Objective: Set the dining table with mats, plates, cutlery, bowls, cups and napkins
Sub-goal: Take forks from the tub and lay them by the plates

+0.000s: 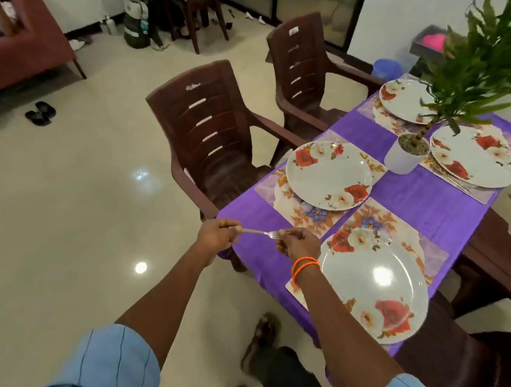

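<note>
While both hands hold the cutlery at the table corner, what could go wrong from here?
1. The left hand and right hand hold the cutlery off the table's edge; if it slips, it probably falls to the floor.
2. The nearest plate overhangs the table edge, right beside the right forearm; a bump might tip it off.

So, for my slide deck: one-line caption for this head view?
Both hands hold cutlery beside four floral plates on mats.
</note>
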